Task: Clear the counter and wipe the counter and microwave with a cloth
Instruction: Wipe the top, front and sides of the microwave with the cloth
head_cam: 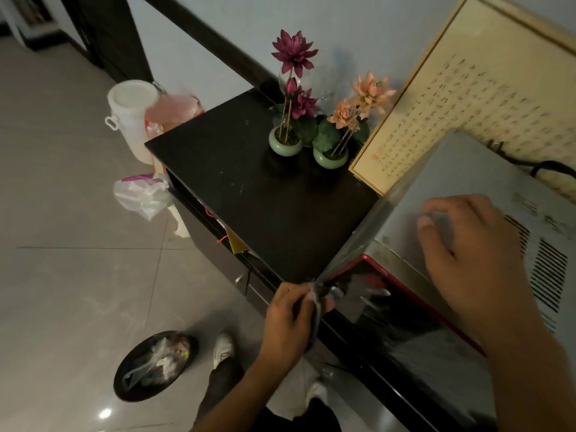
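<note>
The left hand (288, 319) pinches a cloth (316, 310) between curled fingers and thumb. The cloth sits at the counter's (249, 182) near edge, against the microwave's (452, 188) near left corner. It is grey, crumpled and blurred, and a strip of it hangs below the fingers. The right hand (473, 251) rests on the microwave's silver top with fingers bent over a grey blur; whether it grips anything I cannot tell. Two flower pots (285, 145) stand at the far side.

My left hand (286, 319) and right hand (467, 244) are bare, and so are both forearms. Below them I wear dark trousers (223, 380) and white sneakers (223, 349).
</note>
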`<state>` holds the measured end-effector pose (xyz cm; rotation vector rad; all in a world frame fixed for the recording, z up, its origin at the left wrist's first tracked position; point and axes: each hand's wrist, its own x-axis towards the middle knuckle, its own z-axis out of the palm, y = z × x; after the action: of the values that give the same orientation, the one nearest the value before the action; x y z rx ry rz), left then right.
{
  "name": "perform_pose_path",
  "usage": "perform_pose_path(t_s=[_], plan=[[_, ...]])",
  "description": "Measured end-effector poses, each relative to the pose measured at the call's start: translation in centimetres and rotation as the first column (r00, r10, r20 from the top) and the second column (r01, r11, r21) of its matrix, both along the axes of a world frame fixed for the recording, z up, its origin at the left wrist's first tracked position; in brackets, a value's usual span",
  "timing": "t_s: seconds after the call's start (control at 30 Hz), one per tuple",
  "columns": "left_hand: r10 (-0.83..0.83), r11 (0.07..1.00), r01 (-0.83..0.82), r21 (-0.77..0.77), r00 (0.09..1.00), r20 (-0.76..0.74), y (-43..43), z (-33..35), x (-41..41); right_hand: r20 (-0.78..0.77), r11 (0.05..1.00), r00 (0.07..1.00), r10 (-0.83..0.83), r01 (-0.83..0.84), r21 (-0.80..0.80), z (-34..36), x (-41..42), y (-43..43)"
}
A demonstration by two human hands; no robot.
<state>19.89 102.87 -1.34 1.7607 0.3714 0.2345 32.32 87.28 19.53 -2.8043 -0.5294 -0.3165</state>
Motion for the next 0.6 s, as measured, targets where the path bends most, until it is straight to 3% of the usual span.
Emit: perform_pose_path(t_s=[0.1,0.17,0.27,0.3,0.33,0.4,0.43,0.6], plan=[[0.215,0.924,-0.229,-0.307,0.973,-0.080,-4.2,2.3,-0.9,0.006,0.997,0.998,0.066,-0.066,0.050,0.9,-1.1,-3.8],[0.277,0.761,-0.319,-0.565,0.947,-0.161,-6.7,4.1,-1.5,0.009,0.991,0.996,0.085,-0.086,0.099,1.3,-2.0,-6.7],[0.394,0.563,-0.414,-0.715,0.895,-0.208,-9.7,7.3,-1.7,-0.012,0.982,0.993,0.114,-0.111,0.153,1.3,-3.6,-10.8],[0.469,0.544,-0.436,-0.716,0.866,-0.171,-10.6,8.3,-1.4,-0.025,0.980,0.992,0.122,-0.117,0.162,1.2,-4.0,-11.9],[0.549,0.591,-0.462,-0.661,0.831,-0.091,-11.5,9.2,-1.0,-0.036,0.978,0.991,0.130,-0.122,0.170,1.0,-4.4,-12.8],[0.617,0.752,-0.540,-0.379,0.778,0.117,-13.0,10.4,0.0,-0.048,0.974,0.988,0.146,-0.135,0.181,0.6,-4.5,-14.3],[0.626,0.772,-0.574,-0.273,0.759,0.179,-13.6,10.4,0.8,-0.051,0.975,0.988,0.147,-0.136,0.178,0.3,-4.5,-14.9],[0.714,0.700,-0.679,-0.222,0.655,0.248,-15.0,8.5,3.0,-0.052,0.978,0.990,0.132,-0.121,0.170,-0.7,-5.2,-15.8]])
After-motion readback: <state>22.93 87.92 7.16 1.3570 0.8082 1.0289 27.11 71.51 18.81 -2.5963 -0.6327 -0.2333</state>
